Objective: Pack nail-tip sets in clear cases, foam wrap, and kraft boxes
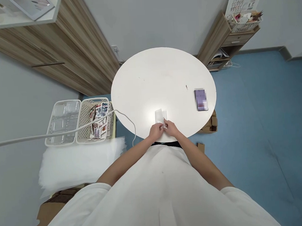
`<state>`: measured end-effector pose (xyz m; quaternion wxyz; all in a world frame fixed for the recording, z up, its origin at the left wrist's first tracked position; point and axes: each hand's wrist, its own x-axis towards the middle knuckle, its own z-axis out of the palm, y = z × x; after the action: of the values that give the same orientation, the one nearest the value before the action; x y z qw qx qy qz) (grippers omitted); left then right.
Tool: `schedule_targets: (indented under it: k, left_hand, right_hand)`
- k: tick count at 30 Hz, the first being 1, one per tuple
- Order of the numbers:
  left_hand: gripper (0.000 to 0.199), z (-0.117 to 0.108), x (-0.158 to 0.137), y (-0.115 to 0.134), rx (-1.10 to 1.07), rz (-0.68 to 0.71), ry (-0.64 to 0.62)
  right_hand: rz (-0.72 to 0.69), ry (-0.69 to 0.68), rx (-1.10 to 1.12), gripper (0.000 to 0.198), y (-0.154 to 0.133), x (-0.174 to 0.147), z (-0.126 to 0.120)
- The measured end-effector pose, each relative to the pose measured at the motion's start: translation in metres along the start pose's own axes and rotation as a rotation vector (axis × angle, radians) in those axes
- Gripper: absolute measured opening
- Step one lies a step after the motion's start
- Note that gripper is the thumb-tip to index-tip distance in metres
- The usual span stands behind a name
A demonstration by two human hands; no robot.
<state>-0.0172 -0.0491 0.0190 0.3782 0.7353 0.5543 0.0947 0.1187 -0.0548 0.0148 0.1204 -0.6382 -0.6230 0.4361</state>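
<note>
A small, white, translucent sheet (pixel 159 116) lies folded near the front edge of the oval white table (pixel 161 69). My left hand (pixel 156 131) is closed at its near left side, with thumb and fingers pinching the material. Close beside it, my right hand (pixel 170 128) pinches the near right part, and the fingertips of both hands almost meet. Whether anything is wrapped inside the sheet is hidden. Off to the right on the table rests a phone-sized purple item (pixel 200 99), blurred by pixelation.
To my left stand a white basket (pixel 80 130) of printed cards and a tray of clear plastic boxes (pixel 64 120). A stack of white translucent sheets (pixel 77 163) lies nearer. A white cable (pixel 95 120) crosses the left side. Cardboard boxes (pixel 211 123) sit under the table's right edge.
</note>
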Motion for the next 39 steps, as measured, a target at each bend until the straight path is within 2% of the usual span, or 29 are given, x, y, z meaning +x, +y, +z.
schedule_targets:
  k: [4, 6, 9, 14, 18, 21, 23, 28, 33, 36, 39]
  left_hand:
    - [0.03, 0.004, -0.012, -0.003, 0.168, 0.133, -0.065]
    - [0.035, 0.005, -0.02, -0.005, 0.219, 0.191, -0.085]
    - [0.036, 0.002, -0.028, -0.011, 0.182, 0.263, -0.09]
    - [0.035, -0.005, -0.016, -0.02, 0.183, 0.21, 0.068]
    - [0.039, -0.003, 0.001, -0.019, 0.272, 0.239, 0.039]
    - [0.04, 0.0, 0.005, -0.018, 0.294, 0.231, 0.018]
    - [0.041, 0.0, 0.004, -0.018, 0.3, 0.223, 0.017]
    - [0.042, -0.004, 0.005, -0.016, 0.28, 0.226, 0.009]
    - [0.043, -0.009, 0.012, -0.014, 0.176, 0.217, -0.006]
    - [0.041, -0.013, 0.009, -0.014, 0.095, 0.184, -0.038]
    - [0.029, -0.018, 0.001, -0.014, 0.022, 0.144, -0.105]
  right_hand:
    - [0.058, 0.026, 0.266, 0.052, 0.004, 0.001, -0.003]
    - [0.108, 0.095, 0.267, 0.05, 0.003, 0.004, 0.001]
    - [0.137, 0.178, 0.183, 0.048, 0.002, 0.006, 0.01]
    - [0.078, 0.21, 0.186, 0.057, 0.009, 0.004, 0.017]
    - [0.007, 0.191, 0.191, 0.06, 0.017, -0.002, 0.017]
    - [-0.061, 0.193, 0.087, 0.062, 0.022, -0.012, 0.011]
    - [-0.124, 0.173, -0.054, 0.067, 0.023, -0.019, 0.004]
    - [-0.236, -0.002, -0.393, 0.08, 0.017, -0.015, -0.009]
    - [-0.25, 0.009, -0.451, 0.067, 0.006, -0.002, -0.005]
    - [-0.245, -0.035, -0.458, 0.061, 0.003, -0.008, -0.004]
    - [-0.229, -0.118, -0.43, 0.052, 0.003, -0.02, -0.007]
